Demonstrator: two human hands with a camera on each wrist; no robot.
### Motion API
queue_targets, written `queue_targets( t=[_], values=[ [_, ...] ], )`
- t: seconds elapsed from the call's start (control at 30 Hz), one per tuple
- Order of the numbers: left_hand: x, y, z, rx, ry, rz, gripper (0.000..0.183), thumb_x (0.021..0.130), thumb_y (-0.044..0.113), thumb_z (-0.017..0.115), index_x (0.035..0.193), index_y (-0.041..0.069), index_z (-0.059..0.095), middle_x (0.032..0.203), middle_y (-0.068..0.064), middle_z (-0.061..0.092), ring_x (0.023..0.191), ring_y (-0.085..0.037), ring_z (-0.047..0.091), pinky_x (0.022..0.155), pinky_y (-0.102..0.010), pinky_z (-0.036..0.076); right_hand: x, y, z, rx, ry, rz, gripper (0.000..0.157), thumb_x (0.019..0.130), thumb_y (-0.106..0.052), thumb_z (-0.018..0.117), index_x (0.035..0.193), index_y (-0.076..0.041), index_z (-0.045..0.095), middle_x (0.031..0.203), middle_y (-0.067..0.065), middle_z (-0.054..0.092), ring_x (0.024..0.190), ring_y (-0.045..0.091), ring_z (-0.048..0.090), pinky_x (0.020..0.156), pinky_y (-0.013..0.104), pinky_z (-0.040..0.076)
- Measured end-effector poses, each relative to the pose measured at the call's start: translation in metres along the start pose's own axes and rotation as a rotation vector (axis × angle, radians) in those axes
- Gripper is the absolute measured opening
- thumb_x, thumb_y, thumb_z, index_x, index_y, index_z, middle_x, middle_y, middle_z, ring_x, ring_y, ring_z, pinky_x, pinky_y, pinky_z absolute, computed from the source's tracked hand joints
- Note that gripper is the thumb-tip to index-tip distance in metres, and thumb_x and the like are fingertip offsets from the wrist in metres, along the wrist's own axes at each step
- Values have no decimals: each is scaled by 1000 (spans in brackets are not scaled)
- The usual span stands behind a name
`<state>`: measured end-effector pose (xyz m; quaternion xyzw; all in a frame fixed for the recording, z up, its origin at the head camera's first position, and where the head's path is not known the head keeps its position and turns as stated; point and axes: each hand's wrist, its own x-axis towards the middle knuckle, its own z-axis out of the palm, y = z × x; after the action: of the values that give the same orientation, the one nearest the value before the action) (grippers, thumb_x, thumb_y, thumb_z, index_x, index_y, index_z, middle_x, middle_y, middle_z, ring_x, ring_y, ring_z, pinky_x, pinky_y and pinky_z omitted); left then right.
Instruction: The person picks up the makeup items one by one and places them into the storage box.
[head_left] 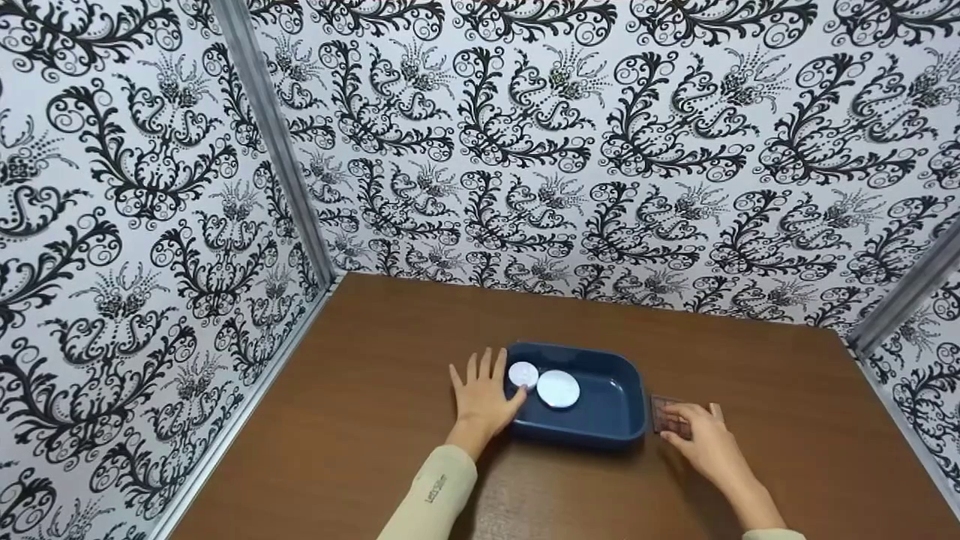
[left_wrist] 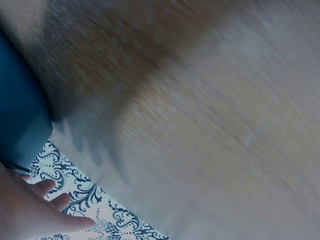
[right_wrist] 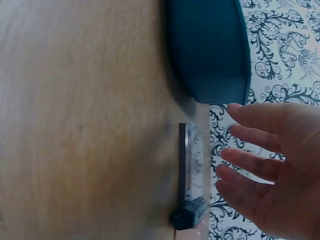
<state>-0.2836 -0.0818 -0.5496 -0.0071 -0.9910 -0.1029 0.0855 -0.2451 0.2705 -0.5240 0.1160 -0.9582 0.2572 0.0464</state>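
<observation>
A dark blue rectangular tray (head_left: 615, 439) stands on the brown table. Inside, toward its left end, lie a small white round piece (head_left: 523, 375) and a larger white disc (head_left: 559, 389). My left hand (head_left: 484, 401) is at the tray's left end, fingers spread and thumb over the rim; the left wrist view shows it beside the tray wall (left_wrist: 22, 110). To the tray's right lies a flat, dark-edged, reddish-brown square (head_left: 664, 416). Over it hovers my right hand (head_left: 701, 435), fingers loosely bent and apart from it in the right wrist view, where a dark knob-like piece (right_wrist: 186, 217) shows near its end.
Behind the table (head_left: 405, 330) rises a wall (head_left: 525, 150) with black scroll patterns on white. A similar panel (head_left: 135, 225) stands on the left, joined by a grey metal post (head_left: 277, 142). Another post (head_left: 907, 292) is at the right.
</observation>
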Motion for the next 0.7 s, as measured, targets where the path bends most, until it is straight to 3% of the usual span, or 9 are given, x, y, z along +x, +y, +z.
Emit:
queue_targets(
  t=[0.1,0.3,0.5,0.7],
  values=[
    [0,0,1,0,2,-1,80,91,67,45,158,24,30,161,-7,36,149,-34,31,117,-69,17,3,3,2,-9,-29,1,38,86,-9,74,122,3,66,127,29,62,120,49,57,114,71,17],
    [0,0,2,-2,0,-4,80,92,66,45,158,25,29,161,-6,35,150,-34,31,118,-69,17,11,8,3,-140,-68,-1,39,85,-5,73,122,5,65,132,31,56,121,54,50,98,67,42],
    [0,0,1,-5,2,-2,80,92,66,45,158,24,30,161,-7,37,149,-34,33,117,-69,17,21,15,1,-181,-108,-76,47,80,-1,76,124,9,62,137,35,50,125,57,47,105,72,34],
    [1,0,1,-3,-5,-8,81,91,67,44,158,24,29,161,-7,36,149,-34,32,118,-69,16,29,19,-1,-214,-172,-71,53,78,0,76,127,10,59,138,37,48,126,58,46,101,73,36]
  ],
)
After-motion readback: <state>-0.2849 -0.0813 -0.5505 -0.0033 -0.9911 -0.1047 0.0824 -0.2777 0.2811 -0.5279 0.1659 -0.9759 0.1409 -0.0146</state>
